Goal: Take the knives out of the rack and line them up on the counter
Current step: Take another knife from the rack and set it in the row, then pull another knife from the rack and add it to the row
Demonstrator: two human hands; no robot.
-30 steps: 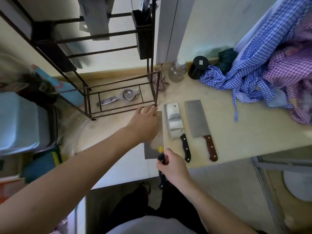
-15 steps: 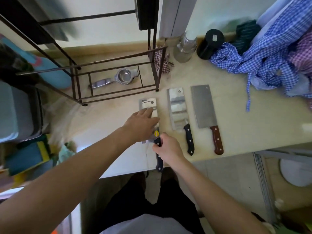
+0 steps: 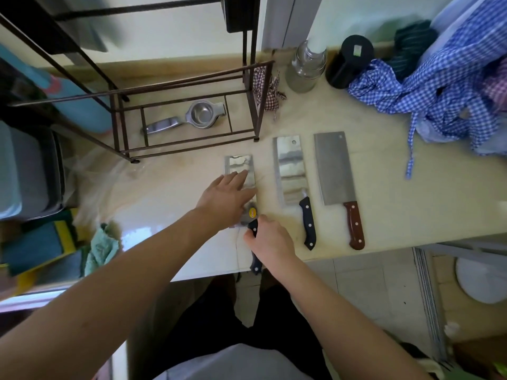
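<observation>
- Three cleavers lie side by side on the pale counter (image 3: 384, 215), blades pointing away from the person, handles toward the near edge.
- The leftmost cleaver (image 3: 239, 168) lies flat — the left hand (image 3: 225, 200) rests palm-down on its blade, fingers spread and loose, gripping nothing.
- The right hand (image 3: 270, 239) has its fingers closed around this cleaver's dark handle, whose end sticks out past the counter's edge.
- Just beside it lies the middle cleaver (image 3: 290, 171), shiny-bladed with a black riveted handle; next to that, the right cleaver (image 3: 333, 171) with a reddish-brown wooden handle.
- Behind them stands the dark metal rack (image 3: 255, 105) — a steel squeezer (image 3: 192, 117) lies under its lowest bars.
</observation>
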